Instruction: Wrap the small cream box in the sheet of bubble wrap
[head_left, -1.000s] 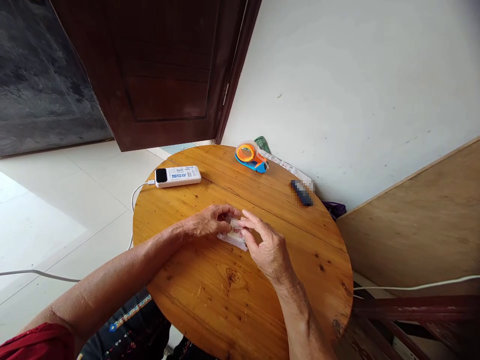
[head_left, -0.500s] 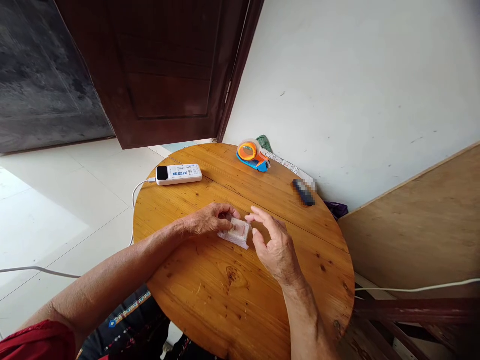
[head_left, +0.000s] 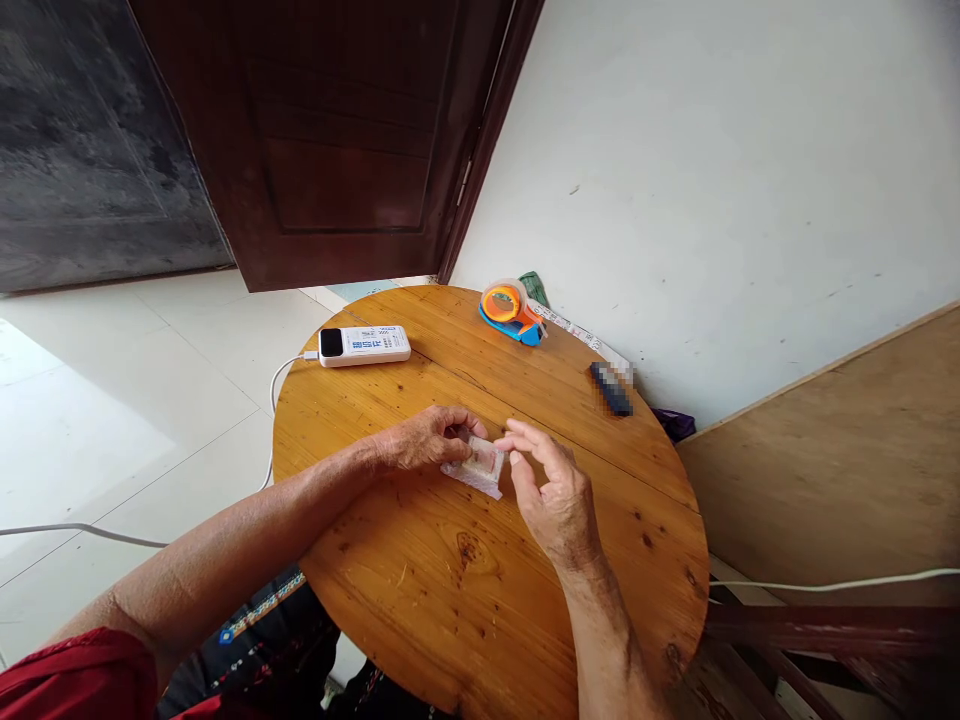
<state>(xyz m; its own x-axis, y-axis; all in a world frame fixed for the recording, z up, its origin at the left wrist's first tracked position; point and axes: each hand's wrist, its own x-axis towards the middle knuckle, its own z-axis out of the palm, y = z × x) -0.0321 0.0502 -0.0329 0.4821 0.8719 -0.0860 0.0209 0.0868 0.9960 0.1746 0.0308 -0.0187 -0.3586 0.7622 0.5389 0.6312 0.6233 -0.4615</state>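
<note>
A small box-shaped packet in whitish, see-through wrap, perhaps bubble wrap [head_left: 486, 466], lies near the middle of the round wooden table [head_left: 420, 560]. A reddish patch shows through its top. My left hand [head_left: 439, 438] pinches the packet's left end, thumb on top and fingers at the far side. At its right end is my right hand [head_left: 553, 490], with thumb and fingers apart. The right fingertips are close to the packet's far right corner; whether they touch it I cannot tell.
Towards the back of the table stands an orange and blue tape dispenser [head_left: 514, 312]. A white device with a dark screen [head_left: 365, 345] sits at the back left, its cable running off the edge. On the right lies a dark, partly pixelated object [head_left: 611, 388]. A white wall [head_left: 712, 200] rises behind.
The view has shifted slightly, moving the table items a little to the right. My left hand keeps its pinch on the packet, and my right hand stays beside it with little change.
</note>
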